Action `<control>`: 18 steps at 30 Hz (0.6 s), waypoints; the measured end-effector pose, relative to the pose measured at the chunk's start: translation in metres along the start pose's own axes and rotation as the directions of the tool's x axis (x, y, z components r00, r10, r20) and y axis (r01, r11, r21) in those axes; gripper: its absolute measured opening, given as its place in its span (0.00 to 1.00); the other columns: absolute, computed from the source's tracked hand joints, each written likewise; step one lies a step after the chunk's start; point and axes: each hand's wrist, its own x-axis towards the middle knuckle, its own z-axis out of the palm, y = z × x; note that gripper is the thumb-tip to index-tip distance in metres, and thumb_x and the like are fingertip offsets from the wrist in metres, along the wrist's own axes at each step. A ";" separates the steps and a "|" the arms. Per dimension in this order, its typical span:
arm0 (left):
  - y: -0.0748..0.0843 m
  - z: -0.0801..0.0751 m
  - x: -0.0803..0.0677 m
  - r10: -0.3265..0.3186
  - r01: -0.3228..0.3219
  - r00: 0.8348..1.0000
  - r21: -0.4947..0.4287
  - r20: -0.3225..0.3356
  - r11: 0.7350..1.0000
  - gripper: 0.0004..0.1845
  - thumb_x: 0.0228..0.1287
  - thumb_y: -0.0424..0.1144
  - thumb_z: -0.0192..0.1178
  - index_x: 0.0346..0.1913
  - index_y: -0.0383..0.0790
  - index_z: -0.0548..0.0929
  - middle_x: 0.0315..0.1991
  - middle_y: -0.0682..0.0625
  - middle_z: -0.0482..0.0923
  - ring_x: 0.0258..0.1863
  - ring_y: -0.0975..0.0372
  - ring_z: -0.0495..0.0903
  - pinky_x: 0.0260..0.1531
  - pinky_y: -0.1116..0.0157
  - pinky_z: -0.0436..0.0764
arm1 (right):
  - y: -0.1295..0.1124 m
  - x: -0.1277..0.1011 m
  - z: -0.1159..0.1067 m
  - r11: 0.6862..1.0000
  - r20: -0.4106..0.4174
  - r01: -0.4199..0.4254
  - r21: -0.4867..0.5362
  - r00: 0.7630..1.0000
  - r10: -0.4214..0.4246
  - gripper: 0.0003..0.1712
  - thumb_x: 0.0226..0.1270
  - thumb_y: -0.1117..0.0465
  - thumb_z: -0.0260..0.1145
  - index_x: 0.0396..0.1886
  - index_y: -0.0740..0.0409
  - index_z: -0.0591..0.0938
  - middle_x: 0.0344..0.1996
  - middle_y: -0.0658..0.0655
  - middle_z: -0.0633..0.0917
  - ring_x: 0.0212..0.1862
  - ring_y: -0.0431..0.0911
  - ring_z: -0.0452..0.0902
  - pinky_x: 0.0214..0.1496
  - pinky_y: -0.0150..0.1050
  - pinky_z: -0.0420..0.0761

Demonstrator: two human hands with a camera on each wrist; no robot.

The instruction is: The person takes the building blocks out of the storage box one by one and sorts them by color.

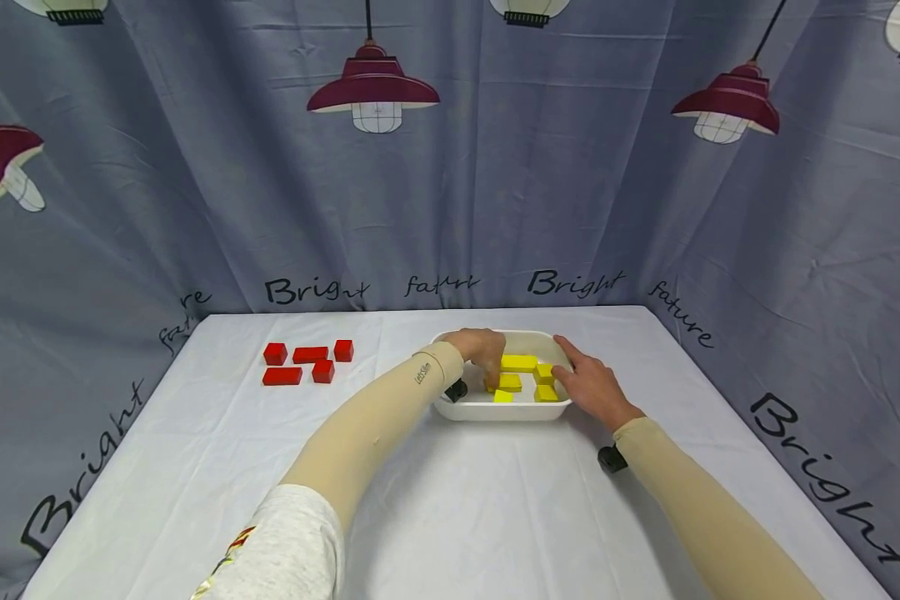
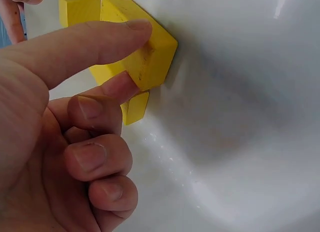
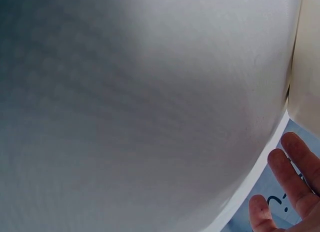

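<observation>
A white tray [image 1: 504, 411] sits mid-table with several yellow blocks [image 1: 519, 362] in it. My left hand [image 1: 491, 377] reaches down into the tray from its left side. In the left wrist view the left hand [image 2: 137, 57] pinches one yellow block [image 2: 157, 60] between thumb and forefinger, against the tray's floor [image 2: 240, 102]; the other fingers are curled. My right hand [image 1: 581, 379] rests on the tray's right rim with straight fingers and holds nothing. The right wrist view shows only its fingertips [image 3: 292, 177] beside the tray's outer wall [image 3: 307, 67].
Several red blocks [image 1: 307, 363] lie in a loose group at the back left of the white tablecloth [image 1: 450, 517]. A grey curtain printed with lamps closes in the table on three sides. A small black object [image 1: 610, 457] lies under my right forearm.
</observation>
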 end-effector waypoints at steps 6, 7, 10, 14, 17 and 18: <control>0.000 -0.001 0.002 -0.021 0.021 1.000 -0.014 0.018 1.000 0.18 0.51 0.44 0.76 0.44 0.46 0.82 0.38 0.54 0.79 0.38 0.61 0.75 0.39 0.63 0.75 | -0.003 0.001 0.001 1.000 0.007 -0.005 0.003 1.000 0.005 0.39 0.77 0.48 0.47 0.83 0.41 0.47 0.76 0.67 0.61 0.71 0.67 0.64 0.71 0.67 0.62; 0.000 -0.001 0.002 -0.024 0.024 0.999 -0.016 0.024 1.000 0.19 0.51 0.44 0.76 0.44 0.46 0.82 0.38 0.53 0.78 0.38 0.61 0.75 0.39 0.63 0.75 | -0.003 0.001 0.001 1.000 0.007 -0.005 0.004 1.000 0.005 0.39 0.77 0.48 0.47 0.83 0.41 0.47 0.76 0.67 0.61 0.71 0.67 0.64 0.71 0.67 0.62; 0.000 -0.002 0.001 -0.015 0.015 1.000 -0.002 0.019 1.000 0.19 0.51 0.44 0.75 0.44 0.45 0.81 0.37 0.53 0.78 0.38 0.61 0.75 0.38 0.62 0.74 | -0.004 0.000 0.000 1.000 0.010 -0.004 0.006 1.000 0.004 0.39 0.77 0.48 0.47 0.83 0.41 0.47 0.76 0.67 0.62 0.70 0.67 0.64 0.70 0.67 0.63; -0.001 -0.002 -0.003 0.018 -0.017 1.000 0.037 -0.021 0.999 0.18 0.53 0.46 0.73 0.44 0.45 0.81 0.37 0.53 0.77 0.38 0.60 0.74 0.37 0.62 0.73 | -0.003 0.000 -0.001 1.000 0.005 0.004 0.003 1.000 -0.004 0.39 0.77 0.48 0.48 0.83 0.41 0.48 0.76 0.67 0.62 0.70 0.67 0.65 0.70 0.67 0.63; 0.000 -0.003 -0.008 0.044 -0.041 0.997 0.067 -0.056 0.997 0.18 0.54 0.47 0.72 0.44 0.45 0.81 0.38 0.53 0.78 0.37 0.60 0.74 0.38 0.62 0.74 | -0.001 0.000 0.000 1.000 -0.008 0.016 -0.010 1.000 -0.016 0.39 0.76 0.48 0.48 0.83 0.42 0.49 0.75 0.67 0.63 0.70 0.67 0.67 0.70 0.66 0.64; 0.000 -0.003 -0.009 0.052 -0.047 0.996 0.073 -0.067 0.996 0.18 0.55 0.48 0.72 0.44 0.45 0.81 0.38 0.53 0.78 0.37 0.60 0.74 0.38 0.62 0.75 | 0.000 0.000 0.000 1.000 -0.011 0.020 -0.017 1.000 -0.020 0.39 0.76 0.48 0.48 0.83 0.42 0.49 0.75 0.67 0.64 0.69 0.67 0.67 0.70 0.66 0.64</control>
